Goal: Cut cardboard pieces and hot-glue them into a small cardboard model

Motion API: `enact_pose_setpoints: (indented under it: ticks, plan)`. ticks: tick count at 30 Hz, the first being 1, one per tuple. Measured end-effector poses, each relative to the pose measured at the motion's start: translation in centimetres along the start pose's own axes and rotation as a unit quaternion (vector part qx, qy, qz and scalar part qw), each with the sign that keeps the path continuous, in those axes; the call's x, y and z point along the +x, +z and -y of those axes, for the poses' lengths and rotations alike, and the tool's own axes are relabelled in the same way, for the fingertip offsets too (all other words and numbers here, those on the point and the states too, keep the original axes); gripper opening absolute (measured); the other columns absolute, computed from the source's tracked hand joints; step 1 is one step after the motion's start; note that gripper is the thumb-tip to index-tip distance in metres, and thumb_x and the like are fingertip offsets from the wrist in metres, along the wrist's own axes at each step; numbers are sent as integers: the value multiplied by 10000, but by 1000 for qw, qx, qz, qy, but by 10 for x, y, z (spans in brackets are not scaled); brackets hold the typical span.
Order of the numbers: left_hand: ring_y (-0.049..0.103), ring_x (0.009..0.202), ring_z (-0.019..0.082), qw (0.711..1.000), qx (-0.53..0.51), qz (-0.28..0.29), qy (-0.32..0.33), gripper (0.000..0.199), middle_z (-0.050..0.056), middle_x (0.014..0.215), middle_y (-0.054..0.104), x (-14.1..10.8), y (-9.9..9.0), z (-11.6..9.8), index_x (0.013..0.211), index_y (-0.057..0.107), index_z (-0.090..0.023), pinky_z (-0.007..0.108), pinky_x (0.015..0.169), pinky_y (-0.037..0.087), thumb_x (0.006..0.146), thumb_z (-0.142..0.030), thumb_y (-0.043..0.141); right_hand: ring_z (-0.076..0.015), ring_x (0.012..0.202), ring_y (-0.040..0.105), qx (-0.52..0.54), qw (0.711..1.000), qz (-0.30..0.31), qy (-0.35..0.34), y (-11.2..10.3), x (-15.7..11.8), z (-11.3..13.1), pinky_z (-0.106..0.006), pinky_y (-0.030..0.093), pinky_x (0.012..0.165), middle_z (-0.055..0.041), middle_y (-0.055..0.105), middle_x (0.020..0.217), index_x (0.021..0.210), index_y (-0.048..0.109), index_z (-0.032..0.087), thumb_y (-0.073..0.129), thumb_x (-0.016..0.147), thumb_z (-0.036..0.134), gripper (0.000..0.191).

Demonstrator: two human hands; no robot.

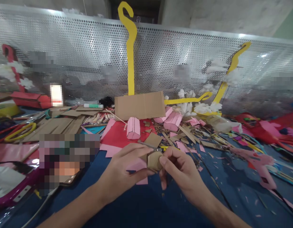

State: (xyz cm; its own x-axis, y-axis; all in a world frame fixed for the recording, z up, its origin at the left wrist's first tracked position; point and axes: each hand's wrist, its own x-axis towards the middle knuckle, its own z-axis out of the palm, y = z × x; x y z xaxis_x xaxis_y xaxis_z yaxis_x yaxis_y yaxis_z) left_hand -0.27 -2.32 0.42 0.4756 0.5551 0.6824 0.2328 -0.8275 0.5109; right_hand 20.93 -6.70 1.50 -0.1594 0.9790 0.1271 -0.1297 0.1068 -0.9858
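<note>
Bare forearms (82, 199) reach inward over a blue desk (137, 209). The left hand (118, 167) and right hand (186, 171) both grasp a small, many-sided cardboard piece (154, 161) between them. Thumbs and fingertips pinch its opposite sides, probably to steady it while leaving its broad face uncovered. That face is turned toward the camera; no long axis can be told. To the right of the right hand lies a pink glue gun (261, 159), nozzle pointing left and away. Beyond the hands, a pink paper prism (133, 128) rests on a red sheet (120, 133), before a cardboard panel (140, 107), an upright yellow hook (130, 60) and a perforated metal screen (160, 60).
</note>
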Motion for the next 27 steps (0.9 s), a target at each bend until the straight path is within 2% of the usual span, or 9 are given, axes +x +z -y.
enact_pose_setpoints:
  ticks: [6, 10, 17, 27]
  plan:
    - [712, 1096, 215, 999, -22, -16, 22, 464, 83, 1204, 728, -2, 1, 2, 1288, 649, -243, 335, 964, 597, 864, -293, 829, -103, 410, 647, 3, 1000, 10, 8, 1, -3, 0, -193, 536, 425, 31, 681, 587, 791, 554, 193, 728, 934, 491, 374]
    - [708, 1085, 204, 999, -11, -32, 42, 464, 86, 1193, 713, 0, 2, 1, 1286, 653, -230, 323, 969, 597, 856, -212, 828, -101, 396, 643, 10, 1000, 8, 12, 0, -5, 0, -190, 529, 416, 35, 679, 581, 783, 550, 196, 741, 923, 491, 378]
    - [700, 1070, 189, 998, -7, -34, 46, 480, 67, 1174, 687, 2, 1, 2, 1298, 674, -237, 309, 975, 595, 850, -151, 823, -100, 394, 644, 4, 1000, 6, 16, -1, -3, 2, -185, 529, 418, 33, 687, 583, 786, 547, 197, 740, 921, 507, 389]
    - [707, 1069, 203, 998, -1, -34, 47, 465, 74, 1174, 686, 3, 0, 0, 1314, 672, -252, 350, 964, 617, 875, -169, 803, -97, 397, 635, -6, 1000, 9, 9, -2, -3, 3, -191, 528, 427, 29, 692, 592, 794, 540, 202, 741, 919, 512, 390]
